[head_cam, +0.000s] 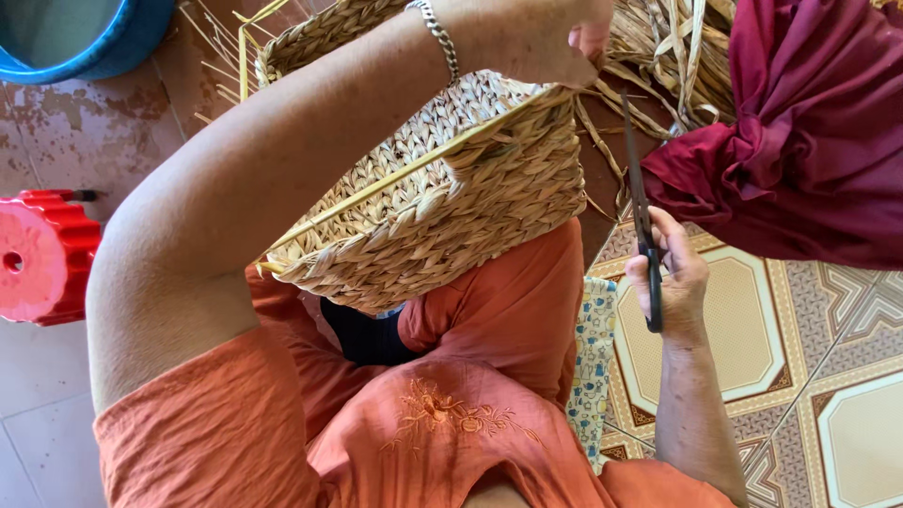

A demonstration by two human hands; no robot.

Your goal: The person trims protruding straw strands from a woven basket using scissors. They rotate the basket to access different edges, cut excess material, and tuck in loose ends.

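**A:** Where's the basket?

**B:** Woven straw basket (442, 188), resting on the person's lap, tipped on its side against the orange clothing (489, 310). A thin yellow cane (395, 179) runs slantwise across its face.

**A:** Left hand?

**B:** Left hand (546, 42) sits at the basket's upper edge, top of view, fingers curled in a pinch on the rim or a strand there — which one I cannot tell, the fingertips are hidden. Silver bracelet (437, 38) on that wrist.

**A:** Right hand?

**B:** Right hand (673, 277) is off to the side, apart from the basket, over the patterned floor tiles (800, 357). It grips a pair of dark scissors (641, 216) by the handles, blades pointing up and away, closed or nearly so.

**A:** Surroundings?

**B:** Loose dried straw (658, 47) piled beyond the basket. Dark red cloth (809, 141) bunched at upper right, just beside the scissor blades. A red plastic stool (42, 254) at the left edge, a blue tub (94, 42) in the top-left corner — both well apart from the hands. A blue-and-yellow patterned cloth (591, 367) lies under the knee.
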